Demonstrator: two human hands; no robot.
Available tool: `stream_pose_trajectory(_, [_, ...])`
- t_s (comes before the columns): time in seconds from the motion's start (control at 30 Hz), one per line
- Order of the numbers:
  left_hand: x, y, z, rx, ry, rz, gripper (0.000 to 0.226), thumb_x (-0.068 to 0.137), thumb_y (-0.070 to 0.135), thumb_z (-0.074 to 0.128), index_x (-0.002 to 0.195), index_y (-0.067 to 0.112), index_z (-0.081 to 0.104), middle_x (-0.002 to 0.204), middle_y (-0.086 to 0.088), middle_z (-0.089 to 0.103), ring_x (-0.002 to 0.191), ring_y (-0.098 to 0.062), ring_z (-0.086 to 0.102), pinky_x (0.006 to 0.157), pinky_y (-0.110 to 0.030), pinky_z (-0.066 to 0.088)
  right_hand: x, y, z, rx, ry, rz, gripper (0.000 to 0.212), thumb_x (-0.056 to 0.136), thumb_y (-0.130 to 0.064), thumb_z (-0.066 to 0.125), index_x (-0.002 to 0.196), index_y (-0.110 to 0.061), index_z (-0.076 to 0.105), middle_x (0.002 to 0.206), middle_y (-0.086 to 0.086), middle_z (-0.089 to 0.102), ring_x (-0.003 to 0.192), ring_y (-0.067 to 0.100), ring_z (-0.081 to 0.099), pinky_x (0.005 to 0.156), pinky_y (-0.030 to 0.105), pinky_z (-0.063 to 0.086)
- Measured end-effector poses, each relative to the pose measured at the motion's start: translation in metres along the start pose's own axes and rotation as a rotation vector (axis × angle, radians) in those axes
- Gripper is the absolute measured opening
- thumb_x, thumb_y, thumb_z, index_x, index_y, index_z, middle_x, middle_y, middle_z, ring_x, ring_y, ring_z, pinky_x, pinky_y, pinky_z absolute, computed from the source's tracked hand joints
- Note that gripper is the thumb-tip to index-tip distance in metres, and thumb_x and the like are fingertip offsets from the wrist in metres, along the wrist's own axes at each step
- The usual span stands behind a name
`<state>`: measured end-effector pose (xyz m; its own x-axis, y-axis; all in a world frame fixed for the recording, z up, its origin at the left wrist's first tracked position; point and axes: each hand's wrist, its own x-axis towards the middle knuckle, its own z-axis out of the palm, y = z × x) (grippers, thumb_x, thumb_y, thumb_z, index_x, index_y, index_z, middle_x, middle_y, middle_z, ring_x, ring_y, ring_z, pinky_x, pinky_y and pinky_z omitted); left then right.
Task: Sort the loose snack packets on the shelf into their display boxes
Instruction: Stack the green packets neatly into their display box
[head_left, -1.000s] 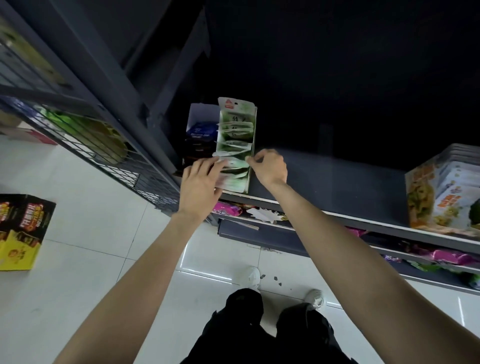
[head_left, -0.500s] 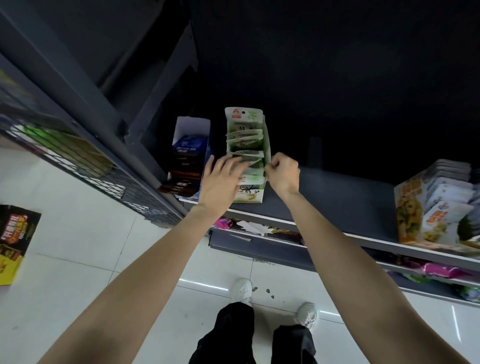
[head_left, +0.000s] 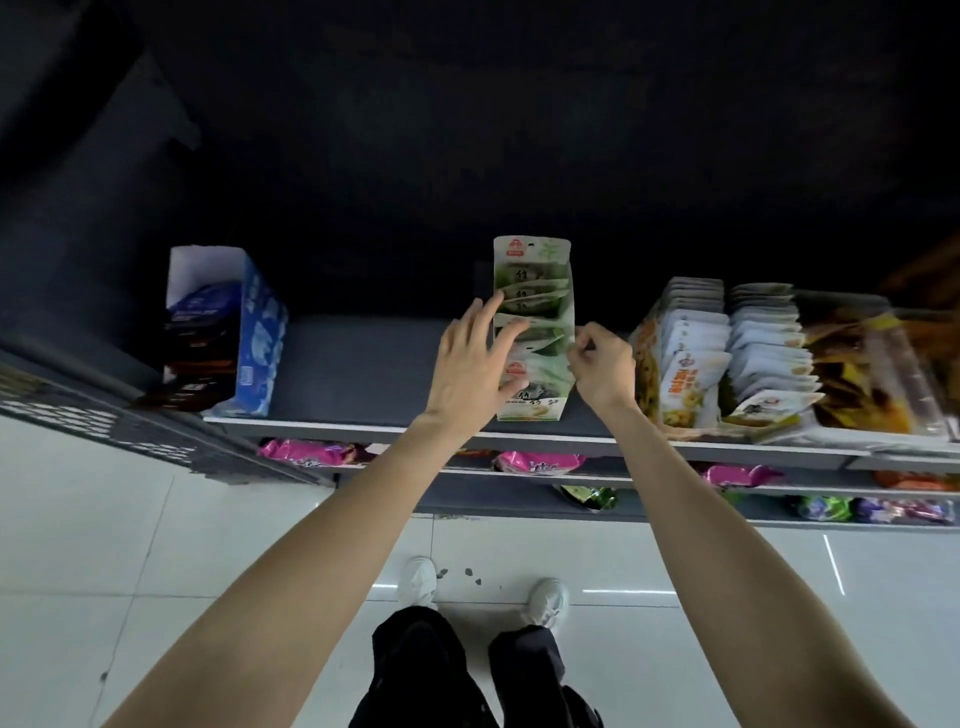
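A blue box (head_left: 260, 332) holding dark packets stands at the left end of the shelf (head_left: 363, 426). Well to its right, a green box (head_left: 535, 405) of green packets (head_left: 530, 296) stands near the shelf's front edge. The left hand (head_left: 470, 364) lies against the box's left side, fingers straight and spread, fingertips touching the packets. The right hand (head_left: 602, 364) is at the box's right wall, fingers curled; it appears to pinch the wall's edge, though the contact is small and unclear. Further right, a yellow box (head_left: 675, 384) holds white packets (head_left: 763, 343) in rows.
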<state>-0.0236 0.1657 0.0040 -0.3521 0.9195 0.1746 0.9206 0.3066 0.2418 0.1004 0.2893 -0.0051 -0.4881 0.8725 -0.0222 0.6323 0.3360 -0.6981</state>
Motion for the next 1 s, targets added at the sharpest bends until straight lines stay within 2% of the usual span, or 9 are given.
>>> stream_pose_trajectory(0.13, [0.007, 0.036, 0.011, -0.073, -0.029, 0.036, 0.07, 0.079, 0.038, 0.072, 0.139, 0.019, 0.041, 0.153, -0.012, 0.024, 0.134, -0.033, 0.035, 0.104, -0.047, 0.036, -0.003, 0.032, -0.025, -0.029, 0.041, -0.011, 0.017, 0.086, 0.001, 0.055, 0.073, -0.008, 0.048, 0.068, 0.016, 0.059, 0.06, 0.032, 0.057, 0.05, 0.037, 0.045])
stream_pose_trajectory(0.23, [0.007, 0.058, 0.013, -0.149, -0.047, 0.033, 0.068, 0.081, 0.037, 0.07, 0.139, 0.02, 0.04, 0.152, -0.009, 0.02, 0.117, -0.026, 0.051, 0.08, -0.038, 0.052, -0.007, 0.045, -0.041, -0.072, 0.062, -0.06, 0.015, 0.086, 0.005, 0.052, 0.074, -0.005, 0.052, 0.069, 0.015, 0.058, 0.059, 0.025, 0.053, 0.052, 0.028, 0.035])
stream_pose_trajectory(0.33, [0.004, 0.074, 0.015, -0.165, -0.074, 0.048, 0.064, 0.085, 0.039, 0.065, 0.139, 0.021, 0.038, 0.151, -0.004, 0.019, 0.092, -0.019, 0.06, 0.059, -0.027, 0.051, -0.015, 0.055, -0.054, -0.144, 0.084, -0.098, 0.012, 0.089, 0.001, 0.052, 0.083, 0.002, 0.062, 0.075, 0.016, 0.063, 0.062, 0.022, 0.054, 0.056, 0.025, 0.034])
stream_pose_trajectory(0.57, [0.007, 0.084, 0.013, -0.291, -0.205, -0.022, 0.084, 0.08, 0.043, 0.069, 0.147, 0.028, 0.021, 0.154, 0.002, 0.011, 0.107, -0.022, 0.057, 0.08, -0.035, 0.052, -0.023, 0.046, -0.092, -0.073, 0.288, -0.276, 0.012, 0.089, -0.007, 0.057, 0.101, -0.004, 0.059, 0.086, 0.009, 0.069, 0.067, 0.023, 0.068, 0.054, 0.034, 0.055])
stream_pose_trajectory(0.7, [0.005, 0.069, 0.003, -0.474, -0.347, -0.002, 0.098, 0.066, 0.057, 0.075, 0.146, 0.036, 0.02, 0.154, 0.01, 0.009, 0.133, -0.015, 0.034, 0.098, -0.035, 0.04, -0.005, 0.027, -0.101, -0.242, 0.147, -0.45, 0.059, 0.081, -0.011, 0.07, 0.134, -0.011, 0.044, 0.13, 0.01, 0.05, 0.113, 0.026, 0.053, 0.084, 0.035, 0.047])
stream_pose_trajectory(0.77, [0.004, 0.061, -0.008, -0.589, -0.27, 0.006, 0.082, 0.07, 0.066, 0.064, 0.14, 0.034, 0.035, 0.148, 0.009, 0.028, 0.13, -0.008, 0.036, 0.102, -0.034, 0.035, 0.011, 0.024, -0.1, -0.315, -0.003, -0.437, 0.08, 0.079, -0.016, 0.073, 0.146, -0.015, 0.029, 0.146, 0.009, 0.035, 0.132, 0.027, 0.036, 0.1, 0.034, 0.038])
stream_pose_trajectory(0.83, [0.007, 0.055, -0.016, -0.609, -0.034, 0.026, 0.063, 0.08, 0.065, 0.051, 0.128, 0.024, 0.051, 0.131, 0.005, 0.05, 0.116, -0.008, 0.049, 0.097, -0.036, 0.043, 0.022, 0.022, -0.099, -0.343, -0.088, -0.391, 0.09, 0.079, -0.018, 0.074, 0.15, -0.018, 0.018, 0.151, 0.008, 0.027, 0.136, 0.028, 0.029, 0.105, 0.038, 0.035])
stream_pose_trajectory(0.93, [0.024, 0.058, -0.015, -0.329, 0.002, 0.141, 0.062, 0.081, 0.055, 0.059, 0.128, 0.016, 0.051, 0.129, -0.002, 0.051, 0.117, -0.016, 0.047, 0.099, -0.033, 0.037, 0.032, 0.02, -0.101, -0.359, -0.058, -0.378, 0.078, 0.082, -0.011, 0.069, 0.147, -0.017, 0.027, 0.141, 0.016, 0.037, 0.131, 0.034, 0.034, 0.105, 0.046, 0.037])
stream_pose_trajectory(1.0, [0.035, 0.064, -0.003, -0.082, -0.107, 0.237, 0.064, 0.081, 0.048, 0.065, 0.133, 0.016, 0.047, 0.132, -0.005, 0.049, 0.12, -0.021, 0.045, 0.099, -0.035, 0.035, 0.038, 0.023, -0.102, -0.383, -0.041, -0.416, 0.045, 0.088, -0.01, 0.06, 0.132, -0.016, 0.051, 0.13, 0.015, 0.048, 0.121, 0.034, 0.043, 0.096, 0.048, 0.043])
